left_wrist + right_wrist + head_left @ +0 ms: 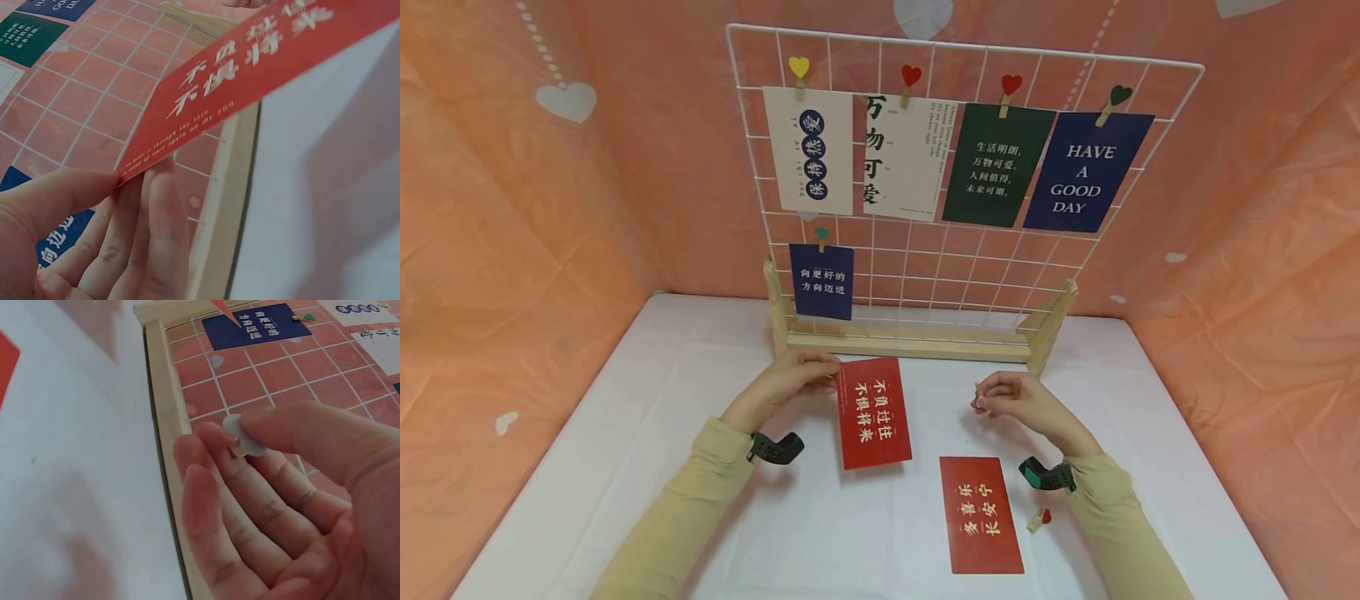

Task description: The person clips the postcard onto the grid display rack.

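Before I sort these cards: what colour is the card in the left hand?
Red with white characters; the card shows best in the head view.

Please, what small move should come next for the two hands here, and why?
Probably lift the red card to the free grid wire right of the small blue card. The left hand already pinches its edge, the right hand pinches a small clip, and the second row has only one card.
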`<state>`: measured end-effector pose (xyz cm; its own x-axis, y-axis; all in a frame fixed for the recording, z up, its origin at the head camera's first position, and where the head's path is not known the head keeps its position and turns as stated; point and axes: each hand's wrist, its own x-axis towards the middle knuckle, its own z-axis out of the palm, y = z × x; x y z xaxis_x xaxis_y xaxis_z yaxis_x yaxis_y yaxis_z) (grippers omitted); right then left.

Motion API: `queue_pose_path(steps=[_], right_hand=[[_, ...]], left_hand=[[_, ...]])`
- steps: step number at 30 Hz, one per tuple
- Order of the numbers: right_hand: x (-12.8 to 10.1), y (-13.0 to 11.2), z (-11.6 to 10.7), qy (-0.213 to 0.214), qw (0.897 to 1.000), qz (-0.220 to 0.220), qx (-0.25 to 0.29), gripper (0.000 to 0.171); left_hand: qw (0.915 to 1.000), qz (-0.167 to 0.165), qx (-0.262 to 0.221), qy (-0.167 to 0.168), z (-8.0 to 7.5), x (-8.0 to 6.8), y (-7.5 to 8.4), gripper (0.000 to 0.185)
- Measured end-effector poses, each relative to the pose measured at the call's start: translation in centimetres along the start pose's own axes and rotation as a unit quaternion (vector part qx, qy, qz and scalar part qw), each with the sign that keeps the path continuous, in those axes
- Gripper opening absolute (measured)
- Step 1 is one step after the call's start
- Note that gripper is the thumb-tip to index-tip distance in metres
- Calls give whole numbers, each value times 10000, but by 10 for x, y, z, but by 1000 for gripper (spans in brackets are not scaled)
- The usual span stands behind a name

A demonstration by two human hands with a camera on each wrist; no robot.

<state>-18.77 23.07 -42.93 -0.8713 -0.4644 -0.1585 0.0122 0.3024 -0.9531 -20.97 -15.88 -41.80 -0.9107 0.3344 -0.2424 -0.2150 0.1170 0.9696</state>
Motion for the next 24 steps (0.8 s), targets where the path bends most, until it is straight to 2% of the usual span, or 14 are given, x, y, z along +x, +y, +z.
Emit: queue_pose_path(steps=[5, 10, 14, 24], right_hand=[[8, -8, 3, 127, 9997, -112, -198, 38], [14, -15, 5, 337, 9990, -135, -269, 31], [17, -20, 6, 340, 9987, -281, -261, 29], [28, -41, 2, 449, 9972, -450, -382, 31]], left_hand=[[9995, 120, -164, 236, 1, 4, 11, 30], [9986, 259, -201, 415, 3, 7, 23, 31], [9976, 318, -253, 560, 4, 11, 29, 31], [9921, 437, -734, 922, 7, 19, 44, 32]])
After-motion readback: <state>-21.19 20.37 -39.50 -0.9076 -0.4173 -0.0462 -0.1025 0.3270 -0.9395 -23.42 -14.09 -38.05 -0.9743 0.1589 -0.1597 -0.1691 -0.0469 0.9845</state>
